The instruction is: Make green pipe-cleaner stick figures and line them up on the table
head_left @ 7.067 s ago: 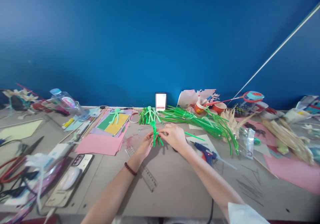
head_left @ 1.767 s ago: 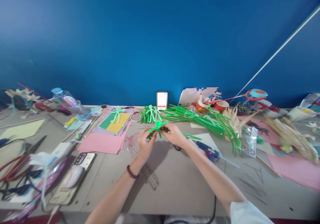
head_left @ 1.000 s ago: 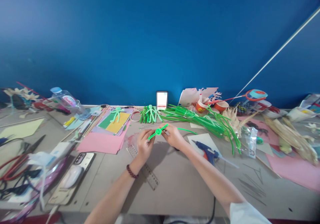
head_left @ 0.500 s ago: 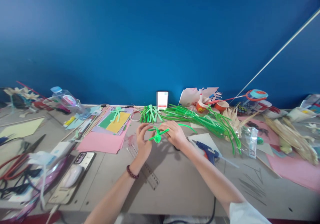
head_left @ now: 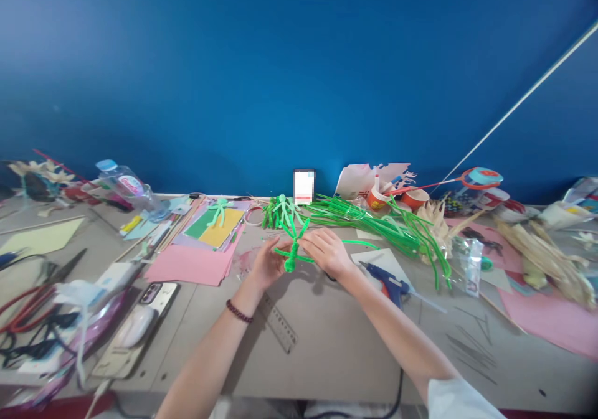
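Observation:
A bright green pipe-cleaner figure (head_left: 295, 245) is held above the table between my two hands, its round coiled head toward me and its legs pointing away. My left hand (head_left: 270, 263) is closed around its left side, the fingertips partly hidden behind it. From the right, my right hand (head_left: 328, 254) pinches the figure near its middle. A loose green pipe-cleaner end (head_left: 364, 243) sticks out beyond my right hand. Under my left wrist lies a clear ruler (head_left: 281, 330). Past my hands, pale green pipe-cleaner figures (head_left: 282, 208) rest beside darker green ones.
Green pipe cleaners (head_left: 380, 229) lie bundled at the back right. A blue glue gun (head_left: 392, 284) rests on white paper near my right forearm. Pink paper (head_left: 189, 265), a phone (head_left: 156, 301) with a white case on it, and red-handled scissors (head_left: 35, 307) occupy the left.
The figure has turned so its legs now rise away from me and its head sits slightly lower and left. My left forearm has shifted left; my right hand has barely moved.

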Demonstrator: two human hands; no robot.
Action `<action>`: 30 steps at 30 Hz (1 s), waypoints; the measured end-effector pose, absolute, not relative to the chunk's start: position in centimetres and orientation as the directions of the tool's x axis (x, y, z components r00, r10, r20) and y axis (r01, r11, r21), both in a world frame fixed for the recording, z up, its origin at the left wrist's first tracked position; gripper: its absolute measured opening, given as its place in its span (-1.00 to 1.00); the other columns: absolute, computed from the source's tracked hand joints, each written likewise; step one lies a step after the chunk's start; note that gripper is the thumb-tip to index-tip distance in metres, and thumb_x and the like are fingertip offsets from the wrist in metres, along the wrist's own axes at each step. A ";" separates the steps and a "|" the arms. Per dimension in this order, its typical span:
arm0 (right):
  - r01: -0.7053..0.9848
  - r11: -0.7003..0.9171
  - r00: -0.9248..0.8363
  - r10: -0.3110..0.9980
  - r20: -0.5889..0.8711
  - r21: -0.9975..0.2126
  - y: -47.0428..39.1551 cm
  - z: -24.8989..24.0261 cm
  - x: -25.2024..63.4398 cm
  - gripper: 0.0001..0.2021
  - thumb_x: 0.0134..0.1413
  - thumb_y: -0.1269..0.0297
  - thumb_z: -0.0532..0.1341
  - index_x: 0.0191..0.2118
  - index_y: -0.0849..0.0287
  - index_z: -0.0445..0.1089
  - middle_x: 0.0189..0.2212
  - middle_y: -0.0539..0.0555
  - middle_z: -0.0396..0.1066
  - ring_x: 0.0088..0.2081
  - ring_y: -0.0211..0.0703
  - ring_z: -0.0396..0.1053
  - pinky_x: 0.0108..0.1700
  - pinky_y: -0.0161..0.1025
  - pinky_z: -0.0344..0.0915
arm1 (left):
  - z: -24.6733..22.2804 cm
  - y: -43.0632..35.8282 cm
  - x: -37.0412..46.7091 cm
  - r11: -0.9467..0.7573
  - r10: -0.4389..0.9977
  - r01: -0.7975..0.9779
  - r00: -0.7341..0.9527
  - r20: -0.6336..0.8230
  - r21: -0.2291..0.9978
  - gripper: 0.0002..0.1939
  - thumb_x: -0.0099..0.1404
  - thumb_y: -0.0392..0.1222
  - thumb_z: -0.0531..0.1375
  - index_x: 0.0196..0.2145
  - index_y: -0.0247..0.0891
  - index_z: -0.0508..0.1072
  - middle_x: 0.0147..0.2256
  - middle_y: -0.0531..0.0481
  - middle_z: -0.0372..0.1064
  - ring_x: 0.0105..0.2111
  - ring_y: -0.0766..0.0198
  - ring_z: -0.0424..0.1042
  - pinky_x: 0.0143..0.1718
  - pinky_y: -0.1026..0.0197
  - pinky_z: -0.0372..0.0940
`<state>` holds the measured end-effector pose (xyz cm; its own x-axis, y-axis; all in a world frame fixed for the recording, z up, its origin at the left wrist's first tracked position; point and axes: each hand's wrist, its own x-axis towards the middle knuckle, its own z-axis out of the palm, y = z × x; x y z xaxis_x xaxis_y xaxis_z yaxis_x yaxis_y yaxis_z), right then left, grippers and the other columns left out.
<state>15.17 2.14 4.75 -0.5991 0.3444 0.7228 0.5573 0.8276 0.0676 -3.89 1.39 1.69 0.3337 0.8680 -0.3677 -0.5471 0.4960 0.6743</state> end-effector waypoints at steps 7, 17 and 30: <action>0.521 0.847 -0.656 0.318 0.685 0.106 2.2 4.1 14.8 -0.82 0.22 0.44 0.06 -0.16 0.20 0.39 -0.31 0.11 0.44 -0.27 -0.16 0.33 -0.23 -0.20 0.21 | 1.8 1.5 -3.9 0.332 0.939 -0.481 0.251 -0.235 0.811 -0.82 -0.06 -0.19 0.38 -0.53 -0.34 0.51 -0.59 0.03 0.37 -0.60 0.39 0.30 -0.60 0.34 0.18; 0.524 0.845 -0.671 0.331 0.663 0.109 2.3 3.8 14.6 -0.83 0.22 0.42 0.06 -0.19 0.19 0.39 -0.33 0.11 0.41 -0.27 -0.16 0.32 -0.22 -0.22 0.24 | 1.2 1.6 -3.6 0.282 0.959 -0.437 0.139 -0.246 0.854 -0.77 -0.16 -0.17 0.43 -0.53 -0.32 0.53 -0.58 0.02 0.43 -0.59 0.39 0.35 -0.58 0.35 0.21; 0.509 0.858 -0.669 0.340 0.661 0.074 2.2 4.1 14.6 -0.84 0.20 0.42 0.08 -0.18 0.19 0.40 -0.31 0.13 0.40 -0.22 -0.14 0.31 -0.16 -0.21 0.27 | 1.6 1.3 -3.2 0.322 0.946 -0.494 0.197 -0.257 0.808 -0.77 -0.12 -0.18 0.40 -0.56 -0.34 0.45 -0.64 0.07 0.35 -0.66 0.42 0.30 -0.64 0.35 0.18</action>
